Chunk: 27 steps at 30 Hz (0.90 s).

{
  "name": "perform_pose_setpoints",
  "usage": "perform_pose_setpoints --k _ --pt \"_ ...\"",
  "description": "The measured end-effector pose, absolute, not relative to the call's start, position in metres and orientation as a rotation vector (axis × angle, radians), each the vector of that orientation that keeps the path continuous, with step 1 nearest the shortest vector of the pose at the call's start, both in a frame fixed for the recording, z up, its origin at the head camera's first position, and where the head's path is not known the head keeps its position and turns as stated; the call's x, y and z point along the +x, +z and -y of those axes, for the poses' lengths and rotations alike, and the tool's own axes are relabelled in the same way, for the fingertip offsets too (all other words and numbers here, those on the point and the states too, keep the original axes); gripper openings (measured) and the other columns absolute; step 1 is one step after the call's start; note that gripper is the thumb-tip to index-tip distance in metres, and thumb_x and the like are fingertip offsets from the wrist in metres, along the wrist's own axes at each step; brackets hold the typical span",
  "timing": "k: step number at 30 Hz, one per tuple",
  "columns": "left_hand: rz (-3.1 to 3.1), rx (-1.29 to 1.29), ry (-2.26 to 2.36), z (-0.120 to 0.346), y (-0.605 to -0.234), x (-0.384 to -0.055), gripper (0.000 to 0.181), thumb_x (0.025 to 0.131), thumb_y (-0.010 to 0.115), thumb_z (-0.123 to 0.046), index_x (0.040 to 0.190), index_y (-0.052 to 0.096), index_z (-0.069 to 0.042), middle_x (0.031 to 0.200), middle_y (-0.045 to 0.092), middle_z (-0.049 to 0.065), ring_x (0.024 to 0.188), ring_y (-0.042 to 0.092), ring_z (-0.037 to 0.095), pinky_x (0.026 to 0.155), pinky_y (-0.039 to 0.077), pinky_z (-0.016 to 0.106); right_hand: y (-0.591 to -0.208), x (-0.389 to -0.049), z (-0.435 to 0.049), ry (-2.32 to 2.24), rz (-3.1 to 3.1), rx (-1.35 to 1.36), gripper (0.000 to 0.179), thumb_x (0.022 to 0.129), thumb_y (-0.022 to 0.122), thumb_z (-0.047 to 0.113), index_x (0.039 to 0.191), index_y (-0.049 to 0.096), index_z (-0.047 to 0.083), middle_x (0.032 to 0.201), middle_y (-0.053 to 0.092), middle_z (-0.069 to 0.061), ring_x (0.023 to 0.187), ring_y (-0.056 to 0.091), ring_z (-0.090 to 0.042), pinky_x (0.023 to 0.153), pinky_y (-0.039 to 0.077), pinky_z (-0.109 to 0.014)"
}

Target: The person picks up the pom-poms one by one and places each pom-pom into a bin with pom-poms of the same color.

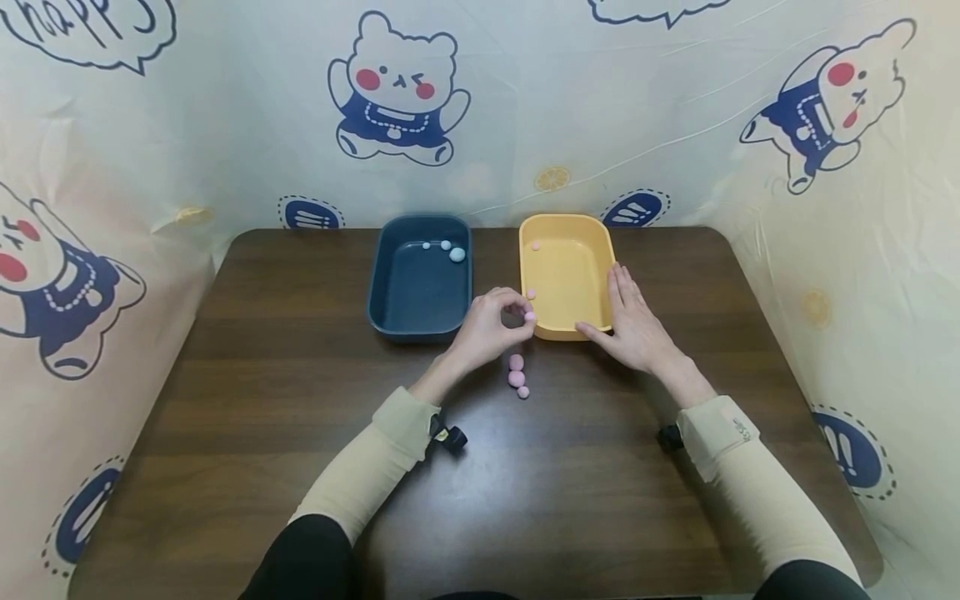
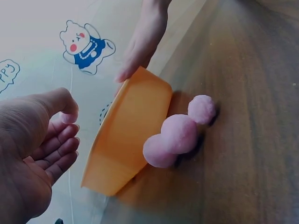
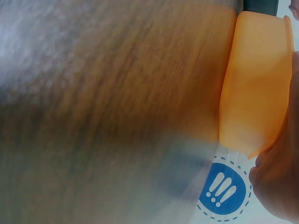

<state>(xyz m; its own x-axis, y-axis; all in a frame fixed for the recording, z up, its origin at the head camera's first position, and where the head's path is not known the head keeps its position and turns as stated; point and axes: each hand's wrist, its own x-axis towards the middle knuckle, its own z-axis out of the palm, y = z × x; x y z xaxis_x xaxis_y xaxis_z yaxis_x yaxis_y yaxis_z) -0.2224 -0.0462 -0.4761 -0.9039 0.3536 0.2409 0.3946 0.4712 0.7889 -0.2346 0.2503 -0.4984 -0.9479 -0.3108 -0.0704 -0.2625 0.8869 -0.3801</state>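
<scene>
By the yellow tray's (image 1: 577,287) near-left corner, the left hand (image 1: 491,327) pinches a pink ball (image 1: 529,317); the straight-fingered right hand (image 1: 637,332) touches the right rim. Only the head view shows 2 balls (image 1: 536,246) inside.

Pompoms (image 2: 179,134) fuzzy; yel. tray (image 1: 573,279) smth plast.

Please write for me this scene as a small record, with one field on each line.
Left hand: pinches one pink ball near the yellow tray's left side
Right hand: touches the yellow tray at its right side
Yellow tray contents: two small pink balls
Blue tray contents: three pale blue balls, differing in size
Table: brown; three loose pink balls in a short line
Backdrop: pale, printed with cartoon bears
</scene>
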Motion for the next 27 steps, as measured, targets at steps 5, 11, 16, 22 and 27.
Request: perform_pose_setpoints --k 5,11,16,22,27 --pt "2.639 -0.693 -1.476 0.036 -0.475 -0.234 0.014 0.096 0.082 -0.013 0.107 0.079 -0.005 0.105 0.077 0.01 0.103 0.069 0.027 0.1 0.06 0.049 -0.498 -0.235 -0.251 -0.567 -2.923 -0.433 0.121 0.103 0.048 0.08 0.173 -0.014 0.004 0.185 -0.013 -0.02 0.174 -0.008 -0.038 0.14 0.012 -0.061" --pt "2.641 -0.71 -1.468 0.024 -0.475 -0.252 0.013 0.097 0.079 -0.013 0.108 0.079 -0.004 0.106 0.075 0.011 0.104 0.067 0.028 0.097 0.06 0.047 -0.498 -0.234 -0.251 -0.567 -2.922 -0.435 0.122 0.102 0.048 0.082 0.173 -0.013 0.003 0.185 -0.011 -0.022 0.174 -0.007 -0.039 0.14 0.012 -0.062" --pt "2.648 -0.666 -1.488 0.016 -0.474 -0.265 0.015 0.098 0.08 -0.014 0.109 0.079 -0.004 0.11 0.076 0.012 0.108 0.069 0.029 0.098 0.062 0.043 -0.498 -0.235 -0.253 -0.559 -2.916 -0.45 0.121 0.103 0.048 0.08 0.173 -0.013 0.002 0.184 -0.014 -0.021 0.174 -0.008 -0.038 0.14 0.011 -0.06" --pt "2.736 -0.651 -1.425 0.004 -0.473 -0.277 0.017 0.101 0.079 -0.019 0.113 0.079 -0.007 0.116 0.076 0.009 0.112 0.067 0.023 0.105 0.059 0.039 -0.497 -0.235 -0.252 -0.567 -2.914 -0.458 0.119 0.104 0.048 0.077 0.173 -0.013 0.001 0.184 -0.016 -0.02 0.174 -0.009 -0.039 0.14 0.01 -0.061" --pt "2.8 -0.63 -1.368 -0.005 -0.473 -0.286 0.021 0.103 0.079 -0.023 0.117 0.079 -0.007 0.117 0.076 0.009 0.115 0.065 0.024 0.11 0.057 0.041 -0.497 -0.235 -0.251 -0.562 -2.919 -0.457 0.121 0.103 0.049 0.079 0.173 -0.012 0.001 0.184 -0.014 -0.021 0.174 -0.008 -0.039 0.14 0.01 -0.061"
